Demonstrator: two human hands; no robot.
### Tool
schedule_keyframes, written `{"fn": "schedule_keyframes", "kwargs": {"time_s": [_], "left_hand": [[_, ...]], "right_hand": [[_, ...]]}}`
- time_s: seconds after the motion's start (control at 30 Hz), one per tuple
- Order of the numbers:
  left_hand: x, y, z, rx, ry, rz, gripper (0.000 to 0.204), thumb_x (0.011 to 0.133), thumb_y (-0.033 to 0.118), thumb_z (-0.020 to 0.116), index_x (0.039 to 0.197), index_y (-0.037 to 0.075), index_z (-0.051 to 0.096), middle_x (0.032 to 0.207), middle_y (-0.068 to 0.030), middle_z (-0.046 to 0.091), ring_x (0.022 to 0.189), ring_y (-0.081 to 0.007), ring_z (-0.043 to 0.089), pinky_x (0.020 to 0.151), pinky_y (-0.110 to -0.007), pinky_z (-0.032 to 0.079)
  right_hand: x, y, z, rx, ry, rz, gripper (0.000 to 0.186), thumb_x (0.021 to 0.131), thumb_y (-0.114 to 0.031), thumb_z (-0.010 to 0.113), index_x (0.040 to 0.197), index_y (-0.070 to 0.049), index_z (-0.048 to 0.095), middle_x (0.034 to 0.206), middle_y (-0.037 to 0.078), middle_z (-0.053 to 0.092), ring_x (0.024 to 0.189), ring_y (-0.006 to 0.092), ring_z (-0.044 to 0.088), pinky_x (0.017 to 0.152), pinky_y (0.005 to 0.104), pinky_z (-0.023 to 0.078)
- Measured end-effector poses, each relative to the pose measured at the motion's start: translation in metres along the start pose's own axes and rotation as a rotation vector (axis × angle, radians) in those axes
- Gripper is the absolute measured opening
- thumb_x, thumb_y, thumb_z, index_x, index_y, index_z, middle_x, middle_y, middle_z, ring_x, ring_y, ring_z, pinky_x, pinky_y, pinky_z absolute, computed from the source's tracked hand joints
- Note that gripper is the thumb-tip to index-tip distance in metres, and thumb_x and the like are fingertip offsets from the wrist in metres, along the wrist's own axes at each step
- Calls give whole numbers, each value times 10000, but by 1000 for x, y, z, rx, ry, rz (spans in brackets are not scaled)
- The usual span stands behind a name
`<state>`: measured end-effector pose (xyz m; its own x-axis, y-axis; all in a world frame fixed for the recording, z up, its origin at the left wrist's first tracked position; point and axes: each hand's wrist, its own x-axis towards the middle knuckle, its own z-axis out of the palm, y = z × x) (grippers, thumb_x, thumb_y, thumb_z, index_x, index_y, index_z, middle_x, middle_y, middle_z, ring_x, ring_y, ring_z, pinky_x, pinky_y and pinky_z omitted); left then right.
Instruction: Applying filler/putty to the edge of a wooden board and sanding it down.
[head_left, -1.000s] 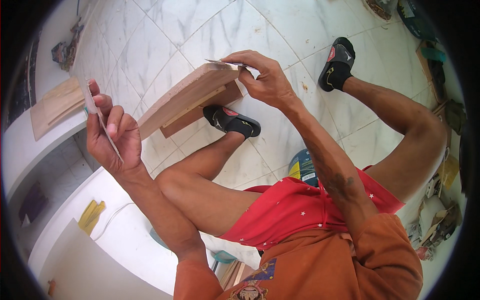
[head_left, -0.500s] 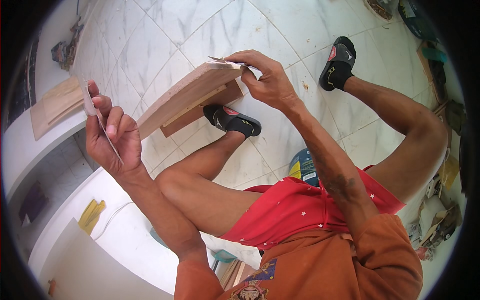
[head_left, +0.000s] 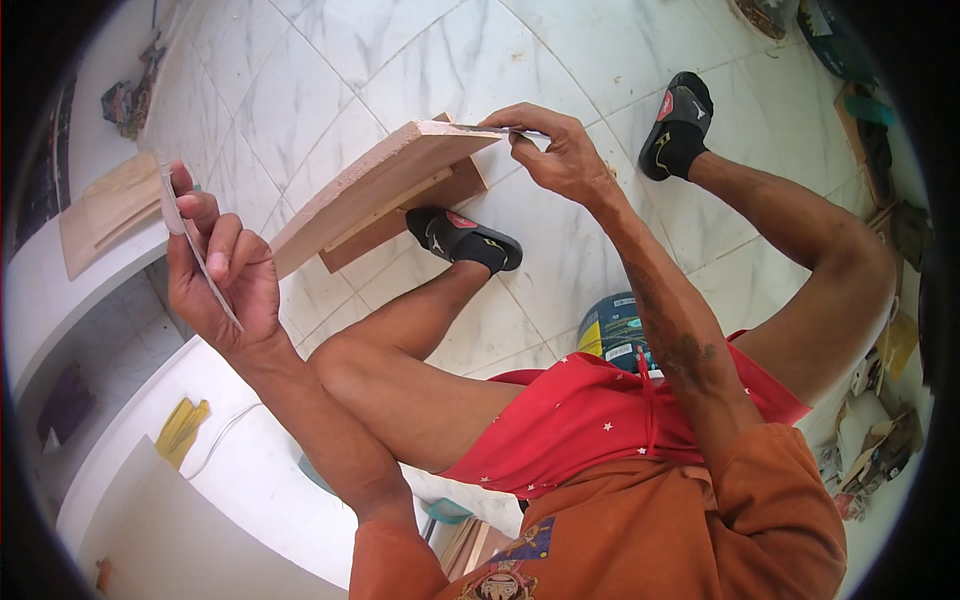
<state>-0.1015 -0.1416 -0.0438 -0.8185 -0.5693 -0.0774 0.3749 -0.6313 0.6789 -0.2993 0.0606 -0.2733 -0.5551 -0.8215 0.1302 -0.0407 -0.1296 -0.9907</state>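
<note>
My left hand is raised at the left, fingers curled round a thin flat putty scraper. White paste clings to its upper end. My right hand pinches another thin putty scraper, seen nearly edge-on, at the near right end of a wooden board. That board is tilted, with a rough whitish coating along its upper edge. Whether the blade touches the coating cannot be made out. A brown wooden piece lies behind and below the board.
My slippered left foot stands close to the board; the right foot is farther right on marble-look tiles. A blue-and-yellow bucket sits between my legs. A white curved counter runs along the left, and clutter lines the right.
My right hand and its scraper have moved a little to the right, out to the board's end. More of the board's coated corner now shows. My left hand has barely shifted.
</note>
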Motion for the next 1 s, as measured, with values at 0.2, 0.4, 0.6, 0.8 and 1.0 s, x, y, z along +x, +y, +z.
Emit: {"fn": "schedule_keyframes", "kwargs": {"time_s": [0.2,0.4,0.6,0.8,1.0], "left_hand": [[4,-4,-1,24,11,-8,470,1016,90,450,1455,-48,353,1123,-153,672,597,-155,545,510,-243,449],[4,-2,-2,41,10,-5,498,995,78,491,1453,-58,349,1122,-159,669,614,-166,572,516,-240,461],[4,-4,0,34,26,-3,528,971,60,532,1451,-63,349,1122,-164,669,614,-168,586,519,-244,471],[4,-4,-1,35,13,0,526,971,53,528,1452,-63,349,1122,-168,670,615,-168,586,520,-245,471],[5,-3,-1,44,30,7,520,977,65,519,1450,-70,349,1125,-169,671,611,-167,573,521,-243,467]], "right_hand": [[-7,33,18,41,176,34,305,862,29,554,1118,-50,701,1069,72,727,998,183,672,908,320,527],[-4,42,27,-38,179,-50,323,832,21,582,1116,-74,702,1082,77,721,1016,232,670,916,328,537],[-1,40,26,-102,138,-62,334,813,11,583,1110,-84,705,1093,97,713,1029,254,663,902,340,546],[-9,38,34,-195,147,-134,406,784,23,600,1171,-83,661,1145,122,680,1051,297,649,888,352,553],[-35,33,48,-239,188,-121,493,756,78,615,1220,-86,623,1209,95,634,1160,309,579,957,388,516]]}}
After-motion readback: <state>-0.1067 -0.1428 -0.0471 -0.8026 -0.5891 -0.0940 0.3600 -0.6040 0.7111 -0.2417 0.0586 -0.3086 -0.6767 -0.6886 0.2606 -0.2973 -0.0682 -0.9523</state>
